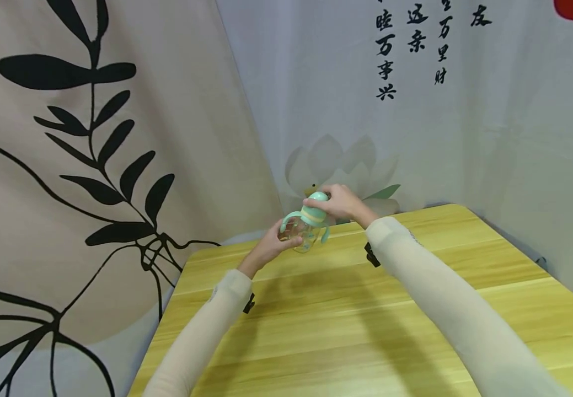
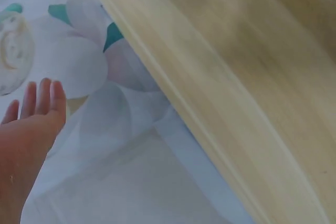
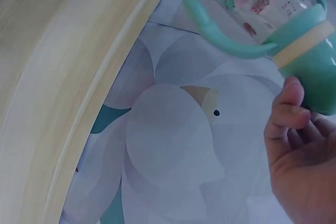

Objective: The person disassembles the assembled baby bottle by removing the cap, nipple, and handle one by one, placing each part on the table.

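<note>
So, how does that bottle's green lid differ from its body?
The lid is solid mint green; the body is see-through. The lid's dome looks plain, while the body carries printed pictures. Both look rounded, and both are tilted.

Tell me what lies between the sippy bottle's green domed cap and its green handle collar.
A cream band lies between the domed cap and the handle collar; the right wrist view shows it.
</note>
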Motion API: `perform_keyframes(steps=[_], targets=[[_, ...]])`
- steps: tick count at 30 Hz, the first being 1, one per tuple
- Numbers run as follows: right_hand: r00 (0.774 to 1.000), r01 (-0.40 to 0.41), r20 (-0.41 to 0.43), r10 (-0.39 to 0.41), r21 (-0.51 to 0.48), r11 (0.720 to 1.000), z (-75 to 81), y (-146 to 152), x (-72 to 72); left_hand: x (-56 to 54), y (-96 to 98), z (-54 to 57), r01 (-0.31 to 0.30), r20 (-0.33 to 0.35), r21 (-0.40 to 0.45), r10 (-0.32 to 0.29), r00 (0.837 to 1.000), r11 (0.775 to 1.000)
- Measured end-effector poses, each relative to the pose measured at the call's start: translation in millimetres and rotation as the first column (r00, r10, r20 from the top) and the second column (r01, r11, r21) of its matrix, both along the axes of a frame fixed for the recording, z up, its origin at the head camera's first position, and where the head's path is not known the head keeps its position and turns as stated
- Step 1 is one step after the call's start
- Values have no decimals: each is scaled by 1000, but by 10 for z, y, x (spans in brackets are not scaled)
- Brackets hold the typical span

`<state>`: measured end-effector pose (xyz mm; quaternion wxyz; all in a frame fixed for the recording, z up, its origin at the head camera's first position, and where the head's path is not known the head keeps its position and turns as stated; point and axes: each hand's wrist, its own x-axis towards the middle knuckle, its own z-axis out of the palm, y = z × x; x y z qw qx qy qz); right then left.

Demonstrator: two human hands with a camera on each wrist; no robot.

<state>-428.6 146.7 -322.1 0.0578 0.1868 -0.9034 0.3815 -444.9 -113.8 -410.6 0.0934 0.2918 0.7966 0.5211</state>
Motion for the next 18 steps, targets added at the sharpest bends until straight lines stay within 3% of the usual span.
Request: perform_keyframes(steps=[4,7,13,18], targets=[[999,-5,42,7,-30,1000,45,72,23,14,74,-33,42,20,-13,-41,999,999],[999,1,54,1,-37,999,64,110,32,21,121,-30,50,-17,-8,-50,999,999],[991,-62,112,74,-108,992,-5,131,59,72,96,-90,-17,-93,9,18,995,1000],[984,-117,111,136,-167,979,12,141,103,106,93,-126,8,-51,75,-4,999,997]])
